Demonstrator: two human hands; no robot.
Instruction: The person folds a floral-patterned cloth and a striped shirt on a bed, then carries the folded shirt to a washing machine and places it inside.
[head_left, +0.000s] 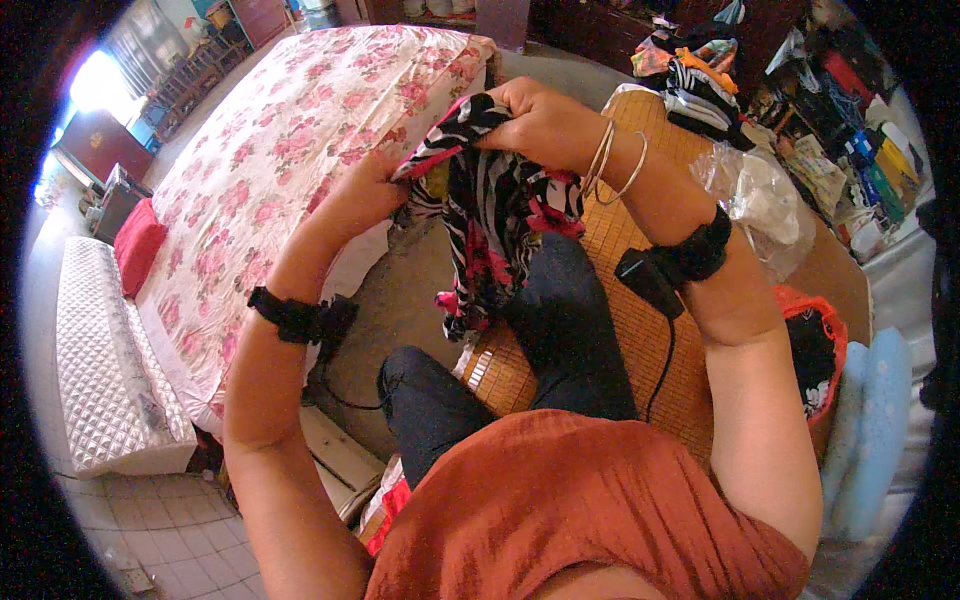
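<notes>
A black-and-white zebra-patterned fabric garment (487, 225) with pink patches hangs from both my hands in front of me. My right hand (529, 116) pinches its upper edge between thumb and fingers. At the left end of that edge, my left hand (375, 191) grips the cloth; its fingertips are partly hidden behind the fabric. The garment's lower part drapes down beside my knee in dark trousers (574, 315). Each of my forearms wears a black strap with a small device and a cable.
A bed with a floral sheet (300, 135) lies to the left. I sit on a woven bamboo mat (600, 225). Folded clothes (701, 94) are stacked at its far end. On the right are a clear plastic bag (765, 202) and a red-rimmed bag (829, 330) with dark cloth inside.
</notes>
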